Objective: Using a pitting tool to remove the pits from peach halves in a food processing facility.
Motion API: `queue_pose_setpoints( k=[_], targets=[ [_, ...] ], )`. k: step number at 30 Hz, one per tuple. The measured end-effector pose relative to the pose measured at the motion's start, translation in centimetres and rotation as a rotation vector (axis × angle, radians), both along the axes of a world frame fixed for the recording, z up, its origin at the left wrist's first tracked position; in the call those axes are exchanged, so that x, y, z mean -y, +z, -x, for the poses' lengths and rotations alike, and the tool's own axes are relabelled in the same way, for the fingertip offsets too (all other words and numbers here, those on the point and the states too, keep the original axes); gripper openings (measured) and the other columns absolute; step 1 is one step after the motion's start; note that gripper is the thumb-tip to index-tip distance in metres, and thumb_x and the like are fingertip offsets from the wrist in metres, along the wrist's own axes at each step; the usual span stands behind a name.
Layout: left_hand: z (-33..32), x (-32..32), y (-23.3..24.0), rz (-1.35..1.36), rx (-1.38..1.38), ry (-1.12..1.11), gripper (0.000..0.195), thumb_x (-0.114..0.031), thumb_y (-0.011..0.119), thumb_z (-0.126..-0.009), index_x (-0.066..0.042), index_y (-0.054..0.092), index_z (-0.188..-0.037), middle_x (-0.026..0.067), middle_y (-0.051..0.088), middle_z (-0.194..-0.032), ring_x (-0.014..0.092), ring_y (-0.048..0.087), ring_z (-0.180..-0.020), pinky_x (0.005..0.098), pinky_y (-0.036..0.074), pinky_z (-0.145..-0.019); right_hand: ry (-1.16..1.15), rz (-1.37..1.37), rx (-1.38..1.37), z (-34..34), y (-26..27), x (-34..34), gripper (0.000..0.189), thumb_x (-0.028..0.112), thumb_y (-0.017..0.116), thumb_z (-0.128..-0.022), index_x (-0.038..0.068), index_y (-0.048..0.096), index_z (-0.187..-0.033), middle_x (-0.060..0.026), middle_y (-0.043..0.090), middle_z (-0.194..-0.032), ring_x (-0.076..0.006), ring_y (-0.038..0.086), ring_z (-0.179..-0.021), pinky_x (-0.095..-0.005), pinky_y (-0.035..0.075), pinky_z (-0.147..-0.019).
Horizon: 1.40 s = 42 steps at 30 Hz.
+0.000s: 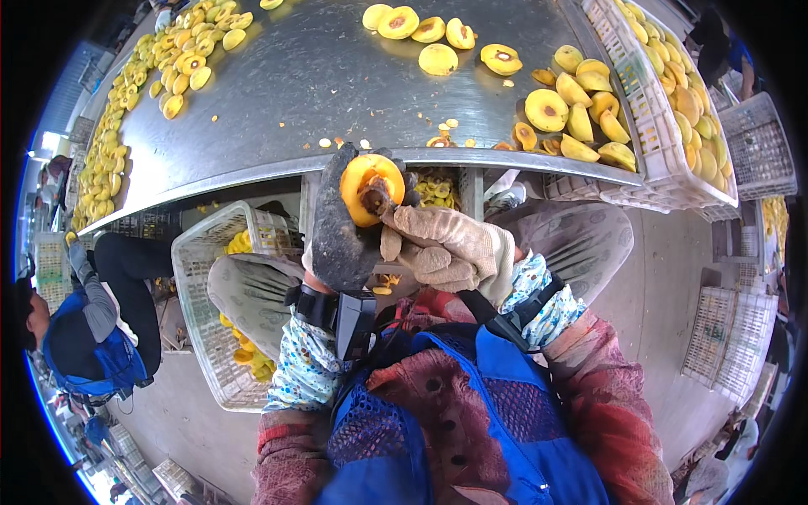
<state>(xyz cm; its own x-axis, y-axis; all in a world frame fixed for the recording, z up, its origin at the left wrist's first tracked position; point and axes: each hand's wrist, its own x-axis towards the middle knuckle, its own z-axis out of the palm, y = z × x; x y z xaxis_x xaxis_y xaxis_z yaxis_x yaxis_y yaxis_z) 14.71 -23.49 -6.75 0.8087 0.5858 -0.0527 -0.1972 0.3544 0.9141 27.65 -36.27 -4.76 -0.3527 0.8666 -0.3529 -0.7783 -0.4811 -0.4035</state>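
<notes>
My left hand (344,233), in a dark, soiled glove, cups a halved yellow fruit (353,180) that looks like a peach, cut side up. Dark brown matter (377,194) fills part of its pit hollow. My right hand (451,246) wears a beige work glove, with its fingers curled and their tips against the hollow. Whether a small tool sits in those fingers is hidden. Both hands are just before the front edge of a metal table (271,82). Scattered halves (437,59) lie on it, with a cluster of halves (571,107) at the right.
A white plastic crate of fruit (656,120) stands against the table's right side. By my left knee is another crate (211,379) with yellow pieces. Many halves (113,145) line the table's left side. A co-worker (95,328) sits at the left. More crates (729,341) are at the right.
</notes>
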Motion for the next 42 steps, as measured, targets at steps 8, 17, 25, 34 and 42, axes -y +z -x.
queue_pose_setpoints(
  k=[8,17,25,34,42],
  targets=[
    [-0.5,-1.8,-1.6,-0.207,-0.04,0.087,0.044,-0.005,0.067,-0.092,0.001,0.047,-0.13,0.0141,0.064,-0.115,0.022,0.065,-0.104,0.0339,0.056,-0.091,-0.1,-0.088,0.097,-0.3,-0.6,1.6,0.042,0.045,0.056,-0.1,0.003,0.062,-0.099,0.0059,0.041,-0.054,-0.0051,0.034,-0.038,-0.0228,0.022,-0.034],
    [1.3,-2.3,-2.1,-0.666,-0.099,0.126,0.072,0.016,0.06,-0.078,0.003,0.036,-0.145,0.0175,0.058,-0.13,0.028,0.059,-0.12,0.0402,0.046,-0.106,0.004,-0.068,0.849,0.4,2.7,1.5,0.04,0.043,0.054,-0.101,0.004,0.059,-0.095,0.0044,0.046,-0.056,-0.0083,0.042,-0.043,-0.0267,0.031,-0.04],
    [0.6,-1.3,-0.5,-0.21,0.055,-0.007,0.051,-0.007,0.059,-0.098,-0.001,0.036,-0.143,0.0169,0.059,-0.128,0.026,0.062,-0.114,0.0412,0.052,-0.102,-0.024,-0.074,0.466,1.1,1.8,0.8,0.039,0.039,0.051,-0.104,0.002,0.061,-0.098,0.0025,0.046,-0.053,-0.0094,0.039,-0.039,-0.0266,0.029,-0.036],
    [0.3,-2.5,-0.9,-1.08,-0.152,0.071,0.055,0.011,0.06,-0.083,0.001,0.047,-0.136,0.0145,0.062,-0.122,0.025,0.063,-0.112,0.036,0.053,-0.096,-0.198,-0.039,0.123,1.6,-0.3,1.0,0.034,0.036,0.056,-0.102,0.004,0.067,-0.096,0.0041,0.047,-0.054,-0.0084,0.038,-0.039,-0.0239,0.027,-0.036],
    [0.1,-2.3,-1.5,-1.077,-0.241,0.17,0.048,0.008,0.062,-0.087,0.004,0.048,-0.132,0.0139,0.065,-0.118,0.02,0.063,-0.109,0.0342,0.051,-0.096,-0.164,-0.033,0.132,0.7,1.1,3.2,0.035,0.036,0.054,-0.103,0.003,0.062,-0.095,0.0051,0.045,-0.058,-0.0062,0.033,-0.04,-0.0239,0.026,-0.036]
  ],
)
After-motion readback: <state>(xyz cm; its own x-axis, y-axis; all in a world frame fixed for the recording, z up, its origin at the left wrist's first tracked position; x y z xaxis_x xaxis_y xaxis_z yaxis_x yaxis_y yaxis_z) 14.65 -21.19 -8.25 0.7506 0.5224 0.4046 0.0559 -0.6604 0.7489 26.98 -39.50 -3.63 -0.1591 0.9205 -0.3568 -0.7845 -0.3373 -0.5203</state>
